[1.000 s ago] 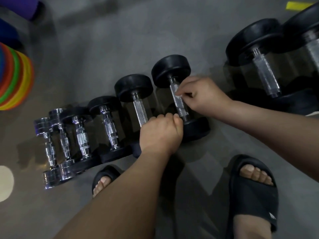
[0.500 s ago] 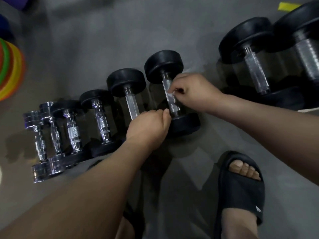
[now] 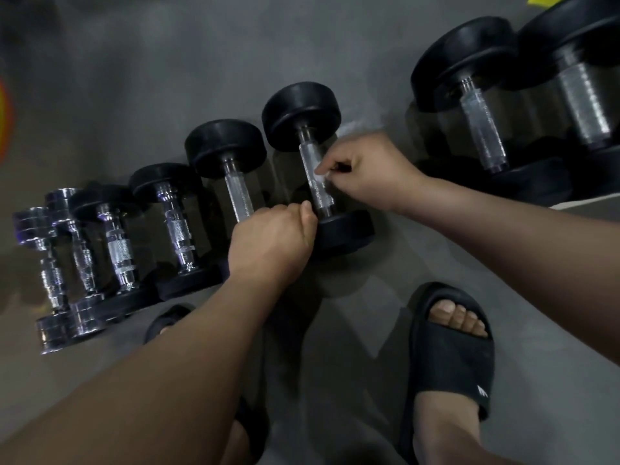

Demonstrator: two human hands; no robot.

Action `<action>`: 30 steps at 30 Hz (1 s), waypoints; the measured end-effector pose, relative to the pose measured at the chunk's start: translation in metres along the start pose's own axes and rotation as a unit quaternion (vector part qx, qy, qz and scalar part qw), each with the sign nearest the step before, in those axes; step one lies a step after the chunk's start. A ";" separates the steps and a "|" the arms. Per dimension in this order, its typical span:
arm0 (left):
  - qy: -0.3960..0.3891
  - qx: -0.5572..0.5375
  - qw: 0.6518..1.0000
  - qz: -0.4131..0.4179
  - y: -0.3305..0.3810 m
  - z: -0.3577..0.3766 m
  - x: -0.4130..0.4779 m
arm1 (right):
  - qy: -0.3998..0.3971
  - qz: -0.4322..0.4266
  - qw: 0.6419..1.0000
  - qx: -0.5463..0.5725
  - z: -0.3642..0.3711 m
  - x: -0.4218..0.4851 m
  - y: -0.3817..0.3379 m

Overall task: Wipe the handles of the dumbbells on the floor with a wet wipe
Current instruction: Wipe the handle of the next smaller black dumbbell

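Observation:
A row of dumbbells lies on the grey floor, growing in size from left to right. My right hand pinches a small white wet wipe against the knurled chrome handle of a black rubber dumbbell. My left hand is curled into a fist over the near end of the neighbouring black dumbbell, its thumb touching the near head of the dumbbell under the wipe. What the left fingers hold is hidden under the hand.
Several smaller chrome and black dumbbells lie to the left. Two large black dumbbells sit at the upper right. My feet in black slides stand just below the row. A bright ring stack edge shows at far left.
The view has shifted, so the row sits lower and to the right. My right hand has slid the wipe down the handle toward its middle. My left hand stays on the near ends.

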State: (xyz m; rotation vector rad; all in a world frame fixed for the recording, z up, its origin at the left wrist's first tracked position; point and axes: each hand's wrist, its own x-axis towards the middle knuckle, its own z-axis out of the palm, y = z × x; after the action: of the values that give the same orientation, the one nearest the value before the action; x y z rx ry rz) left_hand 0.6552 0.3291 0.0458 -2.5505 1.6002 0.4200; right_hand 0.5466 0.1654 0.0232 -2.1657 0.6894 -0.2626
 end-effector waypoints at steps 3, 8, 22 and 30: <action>-0.001 0.006 1.000 0.004 0.001 0.001 0.001 | -0.091 0.029 0.995 0.007 -0.012 -0.010 -0.005; -0.003 0.001 1.000 -0.001 0.002 0.001 0.001 | -0.129 0.026 0.991 -0.004 -0.020 -0.002 -0.006; -0.001 0.006 1.000 -0.001 0.004 0.001 0.001 | -0.066 0.024 0.997 0.012 -0.005 0.000 -0.003; 0.002 0.007 1.000 0.000 0.005 -0.001 0.001 | -0.026 0.061 0.997 0.032 -0.003 0.007 0.003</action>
State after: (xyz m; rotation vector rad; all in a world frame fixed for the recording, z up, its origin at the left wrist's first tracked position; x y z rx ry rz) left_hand 0.6514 0.3258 0.0463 -2.5412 1.5992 0.4029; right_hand 0.5504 0.1582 0.0226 -2.0537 0.7706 -0.1604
